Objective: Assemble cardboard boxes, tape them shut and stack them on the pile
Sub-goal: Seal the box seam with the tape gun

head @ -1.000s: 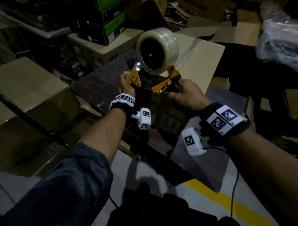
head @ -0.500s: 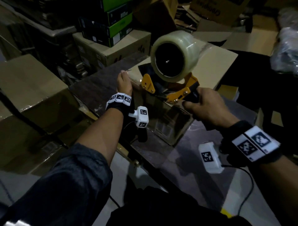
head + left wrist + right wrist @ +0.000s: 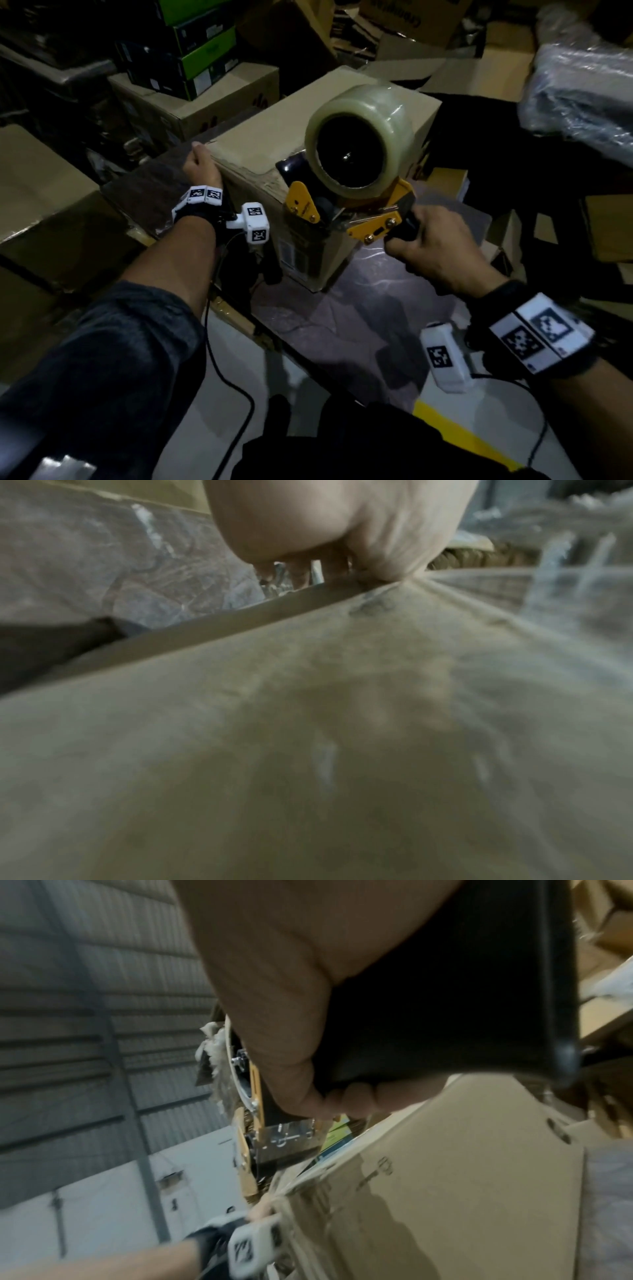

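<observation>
A closed brown cardboard box (image 3: 274,130) stands on a dark table (image 3: 376,308). My left hand (image 3: 200,168) grips its top left edge, with the heel of the hand on top and the fingers curled over the side (image 3: 342,520). My right hand (image 3: 435,250) is wrapped round the black handle (image 3: 445,1015) of a yellow tape dispenser (image 3: 359,144) carrying a large clear roll. The dispenser's front end sits at the box's near top edge. Shiny tape runs down the near side of the box (image 3: 445,1177).
Taped boxes (image 3: 41,192) are stacked at the left. More cartons (image 3: 191,99) and green-and-black boxes (image 3: 198,58) lie behind. Flat cardboard (image 3: 479,72) is at the back, a plastic-wrapped bundle (image 3: 582,85) at the right. A yellow floor line (image 3: 462,435) runs below the table.
My right hand has drawn the dispenser to the right and back towards me over the box. My left hand has slid left to the box's top corner.
</observation>
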The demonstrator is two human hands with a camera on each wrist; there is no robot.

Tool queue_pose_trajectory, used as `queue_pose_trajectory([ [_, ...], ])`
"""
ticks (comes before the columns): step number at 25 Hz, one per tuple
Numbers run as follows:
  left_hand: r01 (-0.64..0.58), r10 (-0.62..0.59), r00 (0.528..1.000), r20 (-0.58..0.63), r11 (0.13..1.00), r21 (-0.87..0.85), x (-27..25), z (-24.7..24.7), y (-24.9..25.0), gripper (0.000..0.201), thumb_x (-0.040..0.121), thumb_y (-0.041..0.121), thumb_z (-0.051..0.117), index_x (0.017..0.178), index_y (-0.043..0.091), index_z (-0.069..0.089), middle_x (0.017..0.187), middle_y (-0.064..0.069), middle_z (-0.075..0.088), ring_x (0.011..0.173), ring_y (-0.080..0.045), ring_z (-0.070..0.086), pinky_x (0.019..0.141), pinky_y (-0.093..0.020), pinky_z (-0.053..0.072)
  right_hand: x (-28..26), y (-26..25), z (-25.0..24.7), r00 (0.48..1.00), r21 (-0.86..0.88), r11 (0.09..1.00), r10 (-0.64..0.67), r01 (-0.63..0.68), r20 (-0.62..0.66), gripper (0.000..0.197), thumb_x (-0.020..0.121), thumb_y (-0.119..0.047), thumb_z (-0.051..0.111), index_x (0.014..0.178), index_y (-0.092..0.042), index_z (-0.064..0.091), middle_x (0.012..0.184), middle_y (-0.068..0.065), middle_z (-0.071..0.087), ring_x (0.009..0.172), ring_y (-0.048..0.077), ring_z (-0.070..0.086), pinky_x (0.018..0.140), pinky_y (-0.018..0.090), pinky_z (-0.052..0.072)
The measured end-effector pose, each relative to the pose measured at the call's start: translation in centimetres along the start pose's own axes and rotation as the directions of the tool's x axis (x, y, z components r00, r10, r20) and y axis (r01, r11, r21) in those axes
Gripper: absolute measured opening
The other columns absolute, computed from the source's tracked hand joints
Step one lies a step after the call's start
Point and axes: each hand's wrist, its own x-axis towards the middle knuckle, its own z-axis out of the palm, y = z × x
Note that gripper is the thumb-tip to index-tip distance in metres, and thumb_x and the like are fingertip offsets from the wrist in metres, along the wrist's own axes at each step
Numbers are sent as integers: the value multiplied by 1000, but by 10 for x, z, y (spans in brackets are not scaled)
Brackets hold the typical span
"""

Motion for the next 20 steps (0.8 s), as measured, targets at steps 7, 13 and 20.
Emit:
queue_pose_trajectory([
  [7,-11,20,998,-60,990,140,-2,-3,3,45,104,28,37,107,-8,64,91,-12,52,85,-18,46,64,-17,27,-10,13,-1,1000,7,1000,6,-6,-5,17,77,-36,64,75,-20,57,64,-2,61,60,21,60,56,37,51],
  [13,-28,42,998,-54,971,237,-10,-5,7,49,104,31,33,120,-5,61,123,-22,62,104,-27,56,69,-21,30,-23,30,-2,1000,-18,1000,-9,8,-19,15,80,-27,68,77,-19,55,63,-1,55,58,16,51,55,36,42],
  [20,-26,43,998,-55,960,280,-18,-5,11,50,105,33,31,127,-2,59,130,-19,59,121,-28,52,87,-26,36,-41,47,-11,1000,0,1000,-3,3,-15,16,80,-24,69,73,-22,54,61,-3,52,57,15,51,52,34,37],
])
